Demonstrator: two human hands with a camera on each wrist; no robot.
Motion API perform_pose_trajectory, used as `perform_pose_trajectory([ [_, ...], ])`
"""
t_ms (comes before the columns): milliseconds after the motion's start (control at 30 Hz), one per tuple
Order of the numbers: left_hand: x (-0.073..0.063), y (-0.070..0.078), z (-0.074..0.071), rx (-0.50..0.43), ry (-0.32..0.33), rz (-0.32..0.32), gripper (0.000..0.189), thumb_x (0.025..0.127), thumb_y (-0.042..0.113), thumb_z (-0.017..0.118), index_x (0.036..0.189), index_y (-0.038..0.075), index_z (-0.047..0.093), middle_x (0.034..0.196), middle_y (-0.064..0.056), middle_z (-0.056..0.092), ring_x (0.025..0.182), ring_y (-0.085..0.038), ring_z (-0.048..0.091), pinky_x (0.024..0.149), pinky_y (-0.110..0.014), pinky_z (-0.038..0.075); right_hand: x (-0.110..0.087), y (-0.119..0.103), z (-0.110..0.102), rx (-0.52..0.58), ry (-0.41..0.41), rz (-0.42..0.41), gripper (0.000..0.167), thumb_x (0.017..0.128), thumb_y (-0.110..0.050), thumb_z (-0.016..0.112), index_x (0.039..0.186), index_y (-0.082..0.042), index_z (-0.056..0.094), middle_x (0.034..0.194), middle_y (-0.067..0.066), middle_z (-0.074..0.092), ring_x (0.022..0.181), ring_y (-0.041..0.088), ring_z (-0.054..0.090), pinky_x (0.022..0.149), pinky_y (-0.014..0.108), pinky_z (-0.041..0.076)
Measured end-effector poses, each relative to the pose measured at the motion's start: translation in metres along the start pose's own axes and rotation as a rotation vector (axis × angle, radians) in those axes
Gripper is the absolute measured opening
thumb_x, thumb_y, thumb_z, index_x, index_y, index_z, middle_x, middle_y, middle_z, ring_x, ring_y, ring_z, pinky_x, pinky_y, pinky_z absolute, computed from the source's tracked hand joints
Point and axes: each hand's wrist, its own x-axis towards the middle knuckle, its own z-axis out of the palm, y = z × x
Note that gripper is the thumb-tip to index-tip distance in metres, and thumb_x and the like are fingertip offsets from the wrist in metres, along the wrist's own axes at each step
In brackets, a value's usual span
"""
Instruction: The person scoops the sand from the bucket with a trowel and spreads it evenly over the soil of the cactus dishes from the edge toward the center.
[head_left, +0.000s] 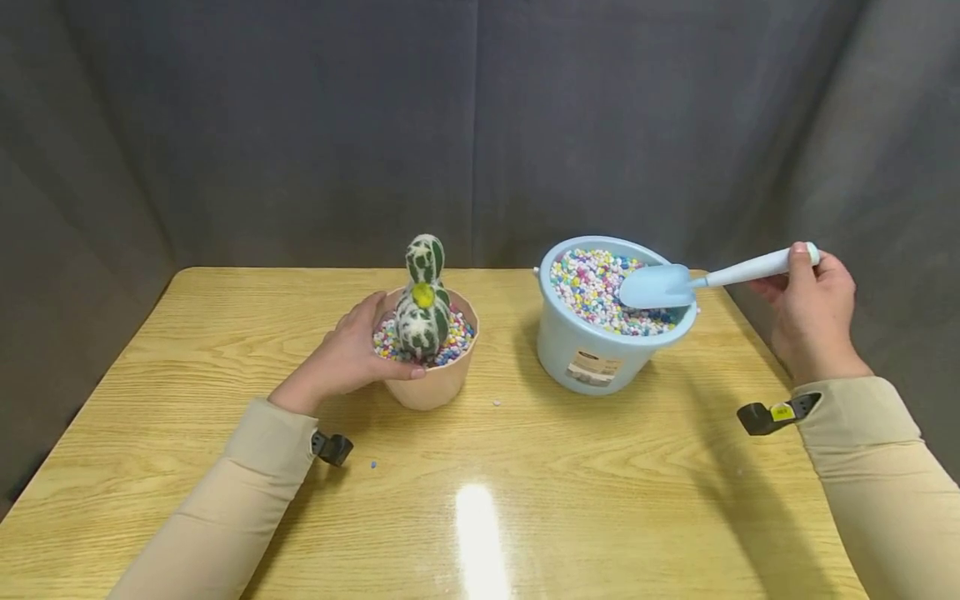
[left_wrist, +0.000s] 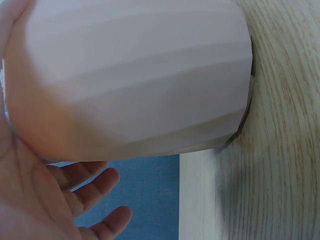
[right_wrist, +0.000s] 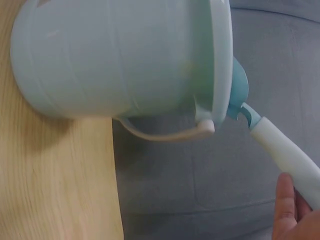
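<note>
A toy cactus (head_left: 422, 327) with a yellow flower stands in a peach pot (head_left: 431, 389) among multicoloured pebbles. My left hand (head_left: 348, 354) holds this pot by its left side, thumb along the front rim; in the left wrist view several fingers (left_wrist: 102, 192) stick out beyond its wall. At the right, a light blue bucket (head_left: 592, 358) is filled with similar pebbles (head_left: 588, 283). Between the fingers of my right hand (head_left: 813, 312) is the white handle of a blue trowel (head_left: 656, 287), whose blade lies over the pebbles, inside the bucket's rim.
Both containers stand toward the back of a wooden table (head_left: 585, 492). A white pebble (head_left: 497, 403) and a blue pebble (head_left: 373, 465) lie loose on it. The bucket's handle (right_wrist: 165, 135) hangs down at its side. Dark grey curtain (head_left: 322, 133) rises behind the table.
</note>
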Motion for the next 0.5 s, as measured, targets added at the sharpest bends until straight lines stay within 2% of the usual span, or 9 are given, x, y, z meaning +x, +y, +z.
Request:
perform_pose_trajectory([
  [300,0.0002,-0.0004,0.0001,-0.01,0.003,0.002,0.127,0.071,0.049,0.091,0.163,0.004,0.016,0.16,-0.023,0.032,0.144,-0.044,0.031,0.112,-0.068,0.029,0.0026,-0.002,-0.0014,-0.166,-0.071,-0.019,0.02,0.107,-0.029,0.055,0.11,-0.01,0.054,0.109,0.004,0.049,0.093,0.01,0.057,0.074,0.015,0.055],
  [500,0.0008,0.0007,0.0018,-0.012,-0.002,0.003,0.13,0.071,0.051,0.091,0.164,0.004,0.013,0.162,-0.023,0.028,0.146,-0.044,0.029,0.113,-0.069,0.027,0.004,-0.0028,-0.0029,-0.18,-0.1,-0.072,0.018,0.106,-0.024,0.057,0.11,-0.007,0.054,0.107,0.005,0.052,0.091,0.008,0.062,0.075,0.015,0.056],
])
